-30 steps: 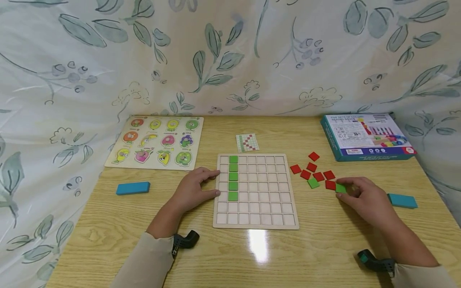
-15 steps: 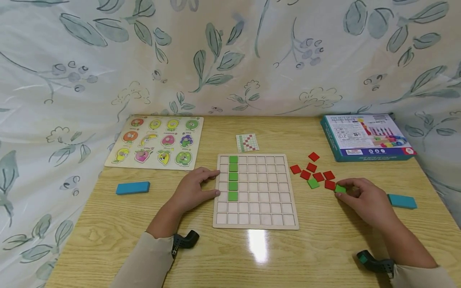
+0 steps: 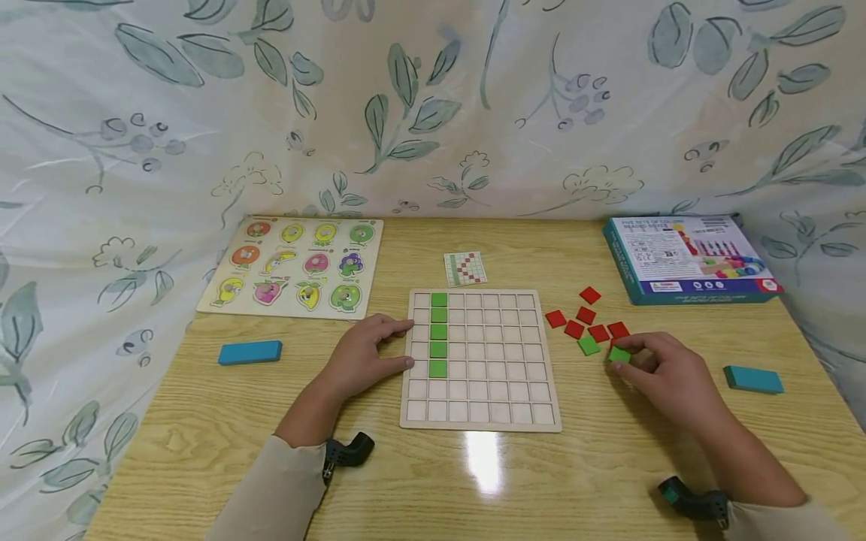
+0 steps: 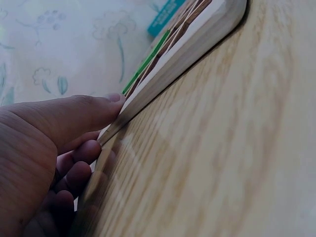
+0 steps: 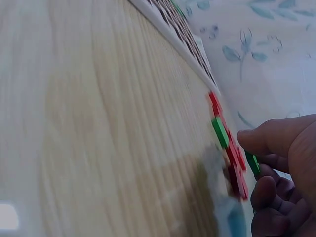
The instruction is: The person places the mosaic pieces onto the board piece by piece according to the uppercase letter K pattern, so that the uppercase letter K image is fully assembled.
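Observation:
A green square tile (image 3: 619,355) is pinched between the thumb and forefinger of my right hand (image 3: 676,379), just above the table. In the right wrist view this green tile (image 5: 252,162) shows edge-on at the fingertips. Red square tiles (image 3: 598,333) lie loose beside it, with another green tile (image 3: 588,345) among them. My left hand (image 3: 363,357) rests at the left edge of a wooden grid board (image 3: 499,391), its thumb and forefinger spread and touching the rim. Several green tiles (image 3: 438,331) fill the upper part of the board's second column.
Behind the board lies a small pattern card (image 3: 464,268). A fruit puzzle board (image 3: 307,255) is at the back left, a boxed toy set (image 3: 697,255) at the back right. Blue blocks lie on either side, one left (image 3: 249,353) and one right (image 3: 754,379). A patterned cloth (image 3: 433,150) hangs behind.
My right hand has lifted the green tile off the table and moved it left, over the nearest red tile, which is now mostly hidden. My left hand and the board have stayed put.

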Demonstrator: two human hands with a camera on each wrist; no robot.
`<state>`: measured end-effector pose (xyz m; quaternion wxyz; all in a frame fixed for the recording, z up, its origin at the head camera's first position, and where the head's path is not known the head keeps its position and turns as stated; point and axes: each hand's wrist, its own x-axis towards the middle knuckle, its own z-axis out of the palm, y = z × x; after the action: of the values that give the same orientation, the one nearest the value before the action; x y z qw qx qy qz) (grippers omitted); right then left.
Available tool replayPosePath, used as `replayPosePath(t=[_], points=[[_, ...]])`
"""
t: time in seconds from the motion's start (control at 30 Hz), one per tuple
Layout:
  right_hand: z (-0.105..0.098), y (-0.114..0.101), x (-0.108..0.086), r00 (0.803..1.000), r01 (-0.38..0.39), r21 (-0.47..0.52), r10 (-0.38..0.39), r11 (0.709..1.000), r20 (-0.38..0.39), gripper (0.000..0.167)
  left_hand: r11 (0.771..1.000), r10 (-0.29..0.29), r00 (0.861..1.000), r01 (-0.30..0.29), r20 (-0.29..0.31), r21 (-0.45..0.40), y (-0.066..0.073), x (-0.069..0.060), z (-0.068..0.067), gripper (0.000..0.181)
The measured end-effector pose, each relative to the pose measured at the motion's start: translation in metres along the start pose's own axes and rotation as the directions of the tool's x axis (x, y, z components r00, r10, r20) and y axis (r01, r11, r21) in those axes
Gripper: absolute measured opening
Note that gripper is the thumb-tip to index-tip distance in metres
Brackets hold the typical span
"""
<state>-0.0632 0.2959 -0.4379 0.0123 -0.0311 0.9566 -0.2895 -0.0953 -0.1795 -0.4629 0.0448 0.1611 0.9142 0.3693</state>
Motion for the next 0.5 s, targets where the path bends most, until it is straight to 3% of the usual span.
replayPosePath(t=[0.3, 0.5], points=[[0.016, -0.034, 0.0, 0.991, 0.133, 0.063, -0.133, 0.989, -0.01, 0.028, 1.0, 0.002, 1.0, -0.002, 0.004, -0.002, 0.0, 0.0, 0.0, 0.063], [0.028, -0.058, 0.002, 0.985, 0.161, 0.098, -0.167, 0.982, 0.049, 0.033, 1.0, 0.007, 1.0, -0.007, 0.011, 0.009, 0.001, 0.0, -0.001, 0.063]])
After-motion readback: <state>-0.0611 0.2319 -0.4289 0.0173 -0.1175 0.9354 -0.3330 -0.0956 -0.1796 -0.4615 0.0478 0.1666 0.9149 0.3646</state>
